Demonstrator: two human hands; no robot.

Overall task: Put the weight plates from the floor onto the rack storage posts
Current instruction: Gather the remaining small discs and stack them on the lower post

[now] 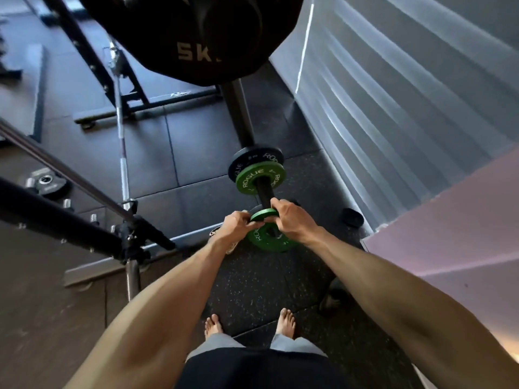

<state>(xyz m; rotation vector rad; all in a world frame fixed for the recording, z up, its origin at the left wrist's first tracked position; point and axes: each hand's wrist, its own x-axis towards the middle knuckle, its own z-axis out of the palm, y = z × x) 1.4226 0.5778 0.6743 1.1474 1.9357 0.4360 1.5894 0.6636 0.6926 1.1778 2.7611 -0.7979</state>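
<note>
At the storage post (265,192) tip, our left hand (238,223) and right hand (290,217) pinch small green Rogue plates (265,237) by the rims; we judge them light, rigid, slick

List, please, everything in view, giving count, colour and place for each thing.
held green round weight plates: two, green, at the post's tip, between the hands.
green round weight plate on the post: one, green, midway along the post.
black round weight plate: one, black, on the post just behind that green one.
black storage post: one, black, pointing toward the person.
large black bumper plate: one, black with pale lettering, top of view.
silver steel barbell: one, silver, left of the post.
black plate with metal hub: one, black, floor at far left.
left hand: one, grips the held plates from the left.
right hand: one, grips them from the right.
bare feet: two, bottom centre.
</note>
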